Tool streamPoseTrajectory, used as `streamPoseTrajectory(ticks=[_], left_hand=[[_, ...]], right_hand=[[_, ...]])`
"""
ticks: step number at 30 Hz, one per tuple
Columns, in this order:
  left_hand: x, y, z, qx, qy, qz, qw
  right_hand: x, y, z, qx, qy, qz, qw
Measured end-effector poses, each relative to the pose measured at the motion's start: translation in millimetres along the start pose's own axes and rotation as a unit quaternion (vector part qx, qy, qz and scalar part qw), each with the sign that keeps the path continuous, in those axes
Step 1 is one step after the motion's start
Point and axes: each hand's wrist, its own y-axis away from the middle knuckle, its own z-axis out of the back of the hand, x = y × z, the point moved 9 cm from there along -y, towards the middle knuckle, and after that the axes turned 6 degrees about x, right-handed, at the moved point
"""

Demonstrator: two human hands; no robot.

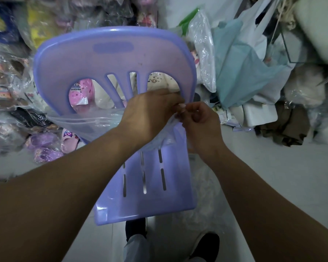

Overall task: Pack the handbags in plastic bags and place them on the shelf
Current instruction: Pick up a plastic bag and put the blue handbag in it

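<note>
I am pinching the plastic bag with my left hand and right hand, fingertips curled on its edge, at the rear edge of the chair seat. I am seeing no handbag inside, so I am judging packing barely started and shelving not yet done.
</note>
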Motion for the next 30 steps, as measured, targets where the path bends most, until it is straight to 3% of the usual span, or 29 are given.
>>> streamPoseTrajectory(ticks=[7, 11, 14, 17, 20, 23, 27, 30], left_hand=[[8.0, 2.9, -7.4, -0.021, -0.031, 0.022, 0.999], [42.4, 17.9, -2.9, -0.009, -0.107, 0.063, 0.992], [66.3, 33.2, 13.1, -0.042, -0.139, 0.101, 0.984], [70.2, 38.4, 18.6, -0.063, -0.122, 0.114, 0.984], [60.3, 38.1, 16.6, -0.078, -0.115, 0.091, 0.986], [62.1, 42.2, 19.1, -0.099, -0.119, 0.083, 0.984], [79.5, 57.1, 28.6, -0.133, -0.135, 0.101, 0.977], [110.7, 77.9, 43.9, -0.185, -0.143, 0.175, 0.956]], right_hand=[[7.3, 3.3, 2.8, 0.000, 0.062, 0.017, 0.998], [0.6, 6.1, 15.6, -0.056, 0.084, -0.016, 0.995], [2.7, 10.8, 20.5, -0.110, 0.096, -0.039, 0.988], [36.2, 21.5, 4.6, -0.165, 0.235, 0.033, 0.957], [71.3, 23.7, -47.1, -0.100, 0.396, 0.144, 0.901], [67.0, 13.9, -86.4, 0.006, 0.484, 0.140, 0.864], [59.7, 7.0, -74.0, -0.027, 0.459, 0.101, 0.882], [48.7, 5.7, -47.4, -0.078, 0.462, 0.062, 0.881]])
